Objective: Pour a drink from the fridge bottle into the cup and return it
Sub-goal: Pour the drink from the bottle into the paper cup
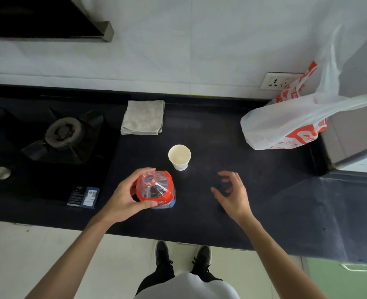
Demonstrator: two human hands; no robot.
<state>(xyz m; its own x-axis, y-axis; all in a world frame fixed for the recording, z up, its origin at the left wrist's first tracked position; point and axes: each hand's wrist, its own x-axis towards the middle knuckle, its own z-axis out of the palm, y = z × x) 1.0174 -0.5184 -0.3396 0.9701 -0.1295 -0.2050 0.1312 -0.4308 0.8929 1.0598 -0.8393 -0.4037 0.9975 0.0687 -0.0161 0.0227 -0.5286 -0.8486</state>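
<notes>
Head view shows the left hand (127, 198) wrapped around the shoulder of the bottle (155, 189), upright on the dark surface (210, 130) with its mouth uncapped, apparently steadied for pouring. The right hand (232, 194) hovers apart to the right, fingers spread and empty, and the paper cup (179, 156) stands just beyond the bottle. The bottle's red-and-blue label and the bag's (290, 124) red print are unreadable.

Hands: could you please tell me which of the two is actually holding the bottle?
The left hand: it wraps around the red-labelled bottle standing on the counter. The right hand hovers open and empty beside it.
</notes>
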